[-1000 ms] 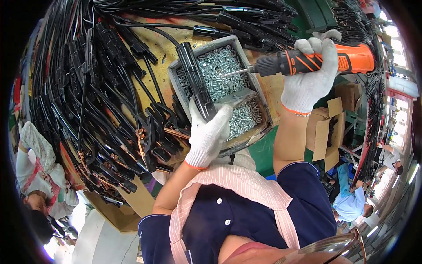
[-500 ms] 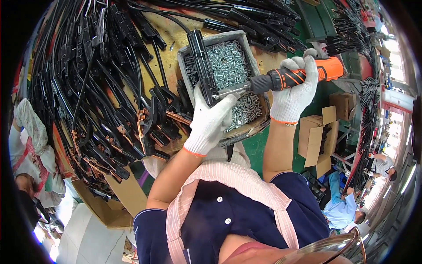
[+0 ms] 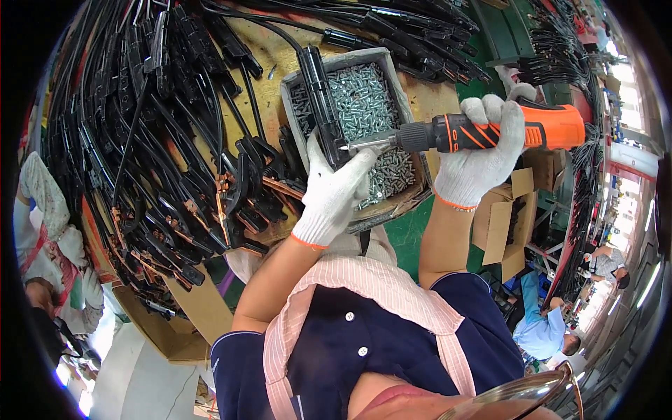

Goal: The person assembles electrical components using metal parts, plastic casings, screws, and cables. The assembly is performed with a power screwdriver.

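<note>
My gloved left hand (image 3: 334,187) is closed round the lower end of a black plastic handle (image 3: 320,94) with a black cable running from its top. My gloved right hand (image 3: 483,150) grips an orange and black cordless screwdriver (image 3: 549,127), its fingers wrapped over the body. The screwdriver lies nearly level, its bit pointing left at the handle's lower end, where a small bright screw head shows. Whether the bit touches the screw I cannot tell. Under the handle stands a grey-rimmed box (image 3: 400,84) full of small silver screws (image 3: 360,105).
Many black cabled handles and clamps (image 3: 168,140), some with copper parts, cover the yellow bench (image 3: 273,49) to the left. More lie at the back. Open cardboard boxes (image 3: 507,224) stand right and lower left. Other people (image 3: 542,332) are at both sides.
My right hand and the screwdriver have shifted to the right and slightly down, and the tool has turned more level. My left hand and the handle have stayed almost still.
</note>
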{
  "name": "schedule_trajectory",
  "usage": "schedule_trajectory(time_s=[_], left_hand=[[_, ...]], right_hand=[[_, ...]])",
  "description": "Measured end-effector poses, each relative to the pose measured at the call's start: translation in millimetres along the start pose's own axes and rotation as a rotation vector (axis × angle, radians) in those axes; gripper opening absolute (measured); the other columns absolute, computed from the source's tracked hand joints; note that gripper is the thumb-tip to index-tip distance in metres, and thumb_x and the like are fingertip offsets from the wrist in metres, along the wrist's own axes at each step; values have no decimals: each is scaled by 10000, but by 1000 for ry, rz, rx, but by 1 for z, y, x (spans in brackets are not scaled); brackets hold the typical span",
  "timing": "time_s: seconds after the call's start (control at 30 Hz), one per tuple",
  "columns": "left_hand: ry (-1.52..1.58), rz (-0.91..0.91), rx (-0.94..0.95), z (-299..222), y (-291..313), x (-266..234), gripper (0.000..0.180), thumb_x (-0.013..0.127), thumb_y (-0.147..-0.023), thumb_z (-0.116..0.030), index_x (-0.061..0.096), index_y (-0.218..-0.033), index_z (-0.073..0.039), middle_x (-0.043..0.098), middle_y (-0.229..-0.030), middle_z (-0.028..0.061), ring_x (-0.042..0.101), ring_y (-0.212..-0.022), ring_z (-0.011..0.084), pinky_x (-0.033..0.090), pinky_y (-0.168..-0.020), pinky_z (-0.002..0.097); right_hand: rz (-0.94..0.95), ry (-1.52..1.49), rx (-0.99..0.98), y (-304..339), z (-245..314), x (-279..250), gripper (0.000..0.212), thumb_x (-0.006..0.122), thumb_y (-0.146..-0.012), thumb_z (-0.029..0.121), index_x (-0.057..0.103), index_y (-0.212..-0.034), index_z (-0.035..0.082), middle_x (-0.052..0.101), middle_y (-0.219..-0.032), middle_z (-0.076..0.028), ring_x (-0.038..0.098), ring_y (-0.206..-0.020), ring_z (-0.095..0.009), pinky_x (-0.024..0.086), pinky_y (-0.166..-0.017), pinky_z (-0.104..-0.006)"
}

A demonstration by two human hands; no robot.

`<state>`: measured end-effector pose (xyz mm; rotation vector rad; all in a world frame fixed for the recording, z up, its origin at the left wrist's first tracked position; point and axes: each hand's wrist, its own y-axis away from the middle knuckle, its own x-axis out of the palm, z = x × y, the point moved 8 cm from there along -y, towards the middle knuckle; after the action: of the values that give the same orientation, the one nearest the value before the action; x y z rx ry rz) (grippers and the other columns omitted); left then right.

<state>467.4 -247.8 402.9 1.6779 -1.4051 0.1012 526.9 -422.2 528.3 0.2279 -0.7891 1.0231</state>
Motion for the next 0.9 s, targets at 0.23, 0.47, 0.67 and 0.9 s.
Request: schedule_trajectory(time_s=[0.23, 0.47, 0.67, 0.9], left_hand=[[-68, -74, -37, 1, 4, 0, 863, 676, -845, -21, 100, -1480, -121, 549, -805, 33, 456, -494, 84, 334, -390, 241], [-59, -36, -31, 8, 5, -6, 869, 669, -857, -55, 93, -1500, -162, 545, -840, 26, 499, -567, 86, 347, -398, 241], [-57, -17, -18, 7, 1, -8, 812, 642, -888, -59, 108, -1493, -152, 548, -809, 29, 457, -501, 91, 329, -402, 239], [-77, 14, -34, -1, 1, -7, 804, 658, -885, -62, 128, -1484, -154, 552, -835, 29, 476, -545, 93, 354, -436, 246]], right_hand=[[263, 116, -82, 26, 15, 54, 419, 569, -887, 20, 444, -1286, 55, 432, -679, 0, 385, -583, -94, 393, -564, -253], [319, 154, 2, 28, 2, 71, 518, 645, -816, -64, 399, -1257, 54, 602, -764, -98, 575, -587, -179, 495, -563, -322], [405, 108, 13, 36, -2, 79, 458, 601, -818, -92, 414, -1201, 78, 595, -773, -107, 568, -594, -187, 493, -571, -352], [325, 262, 5, 31, -4, 80, 426, 609, -819, -22, 433, -1199, 55, 560, -726, -82, 501, -561, -145, 444, -558, -288]])
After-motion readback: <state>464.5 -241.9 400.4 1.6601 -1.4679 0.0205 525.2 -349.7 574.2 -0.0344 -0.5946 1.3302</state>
